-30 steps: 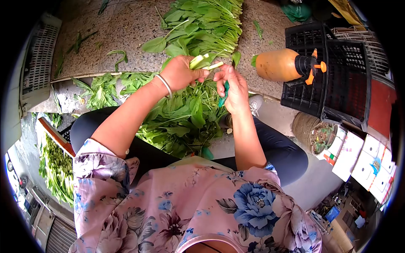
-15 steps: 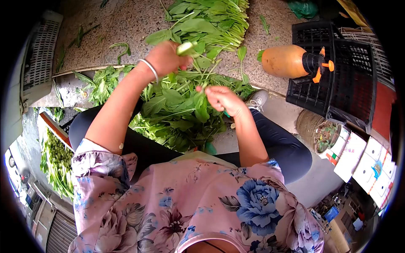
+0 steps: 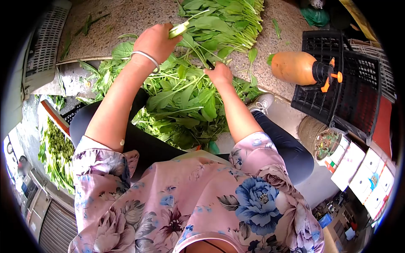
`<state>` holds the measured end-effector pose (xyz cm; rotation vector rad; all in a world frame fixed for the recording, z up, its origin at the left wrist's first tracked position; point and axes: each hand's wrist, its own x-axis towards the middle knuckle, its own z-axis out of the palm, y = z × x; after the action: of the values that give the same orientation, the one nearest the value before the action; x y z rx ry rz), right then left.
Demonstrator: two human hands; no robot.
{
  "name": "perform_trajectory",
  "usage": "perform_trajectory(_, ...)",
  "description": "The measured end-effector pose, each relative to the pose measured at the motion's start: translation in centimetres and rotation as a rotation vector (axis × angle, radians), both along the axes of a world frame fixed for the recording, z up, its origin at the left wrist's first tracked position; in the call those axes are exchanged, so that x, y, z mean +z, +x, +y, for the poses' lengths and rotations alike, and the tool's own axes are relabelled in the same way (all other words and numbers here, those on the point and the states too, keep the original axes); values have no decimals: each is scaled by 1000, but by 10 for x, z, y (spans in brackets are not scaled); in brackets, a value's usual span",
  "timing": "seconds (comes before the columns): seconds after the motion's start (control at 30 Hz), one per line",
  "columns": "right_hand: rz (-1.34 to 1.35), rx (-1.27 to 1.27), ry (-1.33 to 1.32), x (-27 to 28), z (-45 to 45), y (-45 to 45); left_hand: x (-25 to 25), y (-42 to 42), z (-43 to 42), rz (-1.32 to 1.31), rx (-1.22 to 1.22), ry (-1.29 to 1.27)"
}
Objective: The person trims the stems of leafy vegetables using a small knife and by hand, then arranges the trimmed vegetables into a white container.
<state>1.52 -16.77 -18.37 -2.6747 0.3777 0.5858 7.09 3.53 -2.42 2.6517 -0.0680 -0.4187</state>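
"One view, head: grip states?"

"Left hand [image 3: 156,44] closed around stems [image 3: 179,29]; right hand [image 3: 220,76] curled above the leaf pile [image 3: 181,101] between both, its hold unclear."

"Step?"

"Probably gathering; next move calls for firm left grip, clean right pinch."

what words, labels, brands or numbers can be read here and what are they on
No text is readable for certain.
White carton at right: faint reddish print, too small and blurred to read.
Strapped white boxes beside it: small dark marks, illegible.
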Motion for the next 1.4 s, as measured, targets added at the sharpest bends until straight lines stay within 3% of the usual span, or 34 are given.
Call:
perform_trajectory(0.1,-148,-9,114,-23,-3,-9,6,-7,-4,-97,-55,139)
perform_trajectory(0.2,-33,-109,303,-10,-7,-19,3,-11,-8,-18,-107,72)
perform_trajectory(0.23,-214,-142,444,-12,-4,-27,-1,-13,-10,-20,-146,27)
perform_trajectory(0.27,-216,-144,442,-10,-3,-32,-2,-16,-13,-22,-149,25)
perform_trajectory(0.33,-112,-375,954,26,6,-41,-2,-24,-20,59,-321,-77)
perform_trajectory(0.4,-101,-359,1002,51,9,-49,-22,-32,-22,-141,-515,-234)
perform_trajectory(0.5,-33,-522,1160,74,6,-59,-20,-36,-35,-42,-536,-258)
perform_trajectory(0.57,-96,-503,1179,72,1,-65,-16,-37,-41,182,-547,-164)
perform_trajectory(0.73,-208,-433,1152,85,-10,-76,-21,-45,-52,132,-667,-110)
perform_trajectory(0.8,-248,-432,1175,87,-14,-82,-22,-45,-55,176,-619,-88)
perform_trajectory(0.87,-380,-672,1174,93,-19,-88,-21,-40,-53,108,-559,-131)
perform_trajectory(0.93,-340,-643,1088,54,-50,-108,-15,-29,-50,235,-359,-190)
perform_trajectory(0.97,-216,-409,609,34,-66,-118,-22,-26,-49,304,-248,-272)
perform_trajectory(1.0,-150,-451,550,34,-65,-119,-22,-25,-49,301,-251,-274)
perform_trajectory(1.07,-74,-489,492,56,-55,-111,-23,-28,-49,503,29,-605)
perform_trajectory(1.13,-65,-704,1085,101,-38,-94,-23,-34,-51,547,53,-635)
perform_trajectory(1.2,-126,-713,1384,109,-23,-85,-21,-32,-53,594,100,-702)
perform_trajectory(1.4,-225,-677,1478,121,-7,-63,-17,-32,-53,606,73,-687)
